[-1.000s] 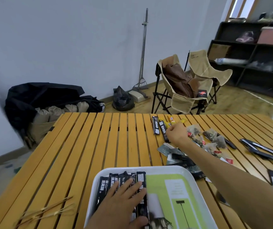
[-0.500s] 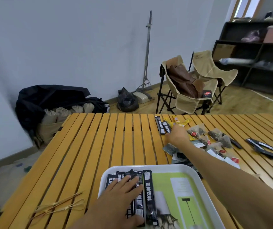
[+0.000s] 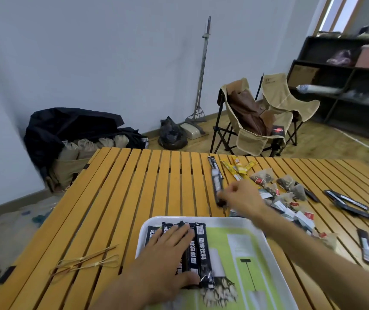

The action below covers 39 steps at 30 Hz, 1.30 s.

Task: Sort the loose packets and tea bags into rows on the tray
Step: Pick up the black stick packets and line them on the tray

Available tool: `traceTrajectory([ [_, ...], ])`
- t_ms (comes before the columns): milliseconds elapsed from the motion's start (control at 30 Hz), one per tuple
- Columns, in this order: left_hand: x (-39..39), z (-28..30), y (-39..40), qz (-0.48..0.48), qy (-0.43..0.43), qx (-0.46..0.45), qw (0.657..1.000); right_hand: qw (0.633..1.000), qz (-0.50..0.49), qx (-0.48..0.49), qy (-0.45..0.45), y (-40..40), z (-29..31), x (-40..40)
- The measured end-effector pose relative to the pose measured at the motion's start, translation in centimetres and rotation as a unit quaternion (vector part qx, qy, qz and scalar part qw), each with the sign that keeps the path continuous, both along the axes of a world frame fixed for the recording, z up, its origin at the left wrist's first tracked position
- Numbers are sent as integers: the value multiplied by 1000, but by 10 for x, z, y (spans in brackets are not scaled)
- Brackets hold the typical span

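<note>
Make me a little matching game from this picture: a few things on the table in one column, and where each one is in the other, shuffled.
Things:
1. left hand
2. right hand
3. yellow packets
4. bamboo picks

Places:
A. far edge of the table
B. pressing flat on the black packets in the tray
C. on the slats left of the tray
D. pinching a black stick packet beyond the tray

Pairs: 1-B, 2-D, 3-A, 4-C

A slatted wooden counter (image 3: 116, 198) carries a white tray (image 3: 266, 240) at its near edge, thin looped sticks (image 3: 85, 261) to the left, and yellow packets (image 3: 238, 167), tea bags (image 3: 288, 186) and black packets (image 3: 351, 204) scattered on the right.
</note>
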<state>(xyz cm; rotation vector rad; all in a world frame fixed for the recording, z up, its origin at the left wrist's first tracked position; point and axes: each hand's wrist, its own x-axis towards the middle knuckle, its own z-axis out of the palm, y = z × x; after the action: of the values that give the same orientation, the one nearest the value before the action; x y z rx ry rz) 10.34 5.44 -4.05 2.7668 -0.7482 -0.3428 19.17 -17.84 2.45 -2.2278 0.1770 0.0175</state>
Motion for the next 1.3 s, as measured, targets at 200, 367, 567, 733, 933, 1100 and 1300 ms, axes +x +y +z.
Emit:
traceTrajectory([
  [200,-6,14,0,8,6,14,1000,995,71,-46,59,33,-33,-117],
  [367,-8,14,3,5,19,21,1000,994,75,-39,62,39,-39,-121],
  [567,-2,8,3,6,29,34,999,992,95,-68,43,36,-42,-99],
  [733,6,6,-11,-53,42,45,997,995,42,-83,-21,18,-35,-6],
  [933,11,16,-16,-44,-73,66,994,984,-93,-142,-60,7,-55,128],
  [1100,7,3,-10,-45,-72,89,992,968,-116,-221,-32,-1,-77,170],
  [1300,0,6,-16,-44,-24,144,988,981,-85,-175,19,-12,-58,166],
])
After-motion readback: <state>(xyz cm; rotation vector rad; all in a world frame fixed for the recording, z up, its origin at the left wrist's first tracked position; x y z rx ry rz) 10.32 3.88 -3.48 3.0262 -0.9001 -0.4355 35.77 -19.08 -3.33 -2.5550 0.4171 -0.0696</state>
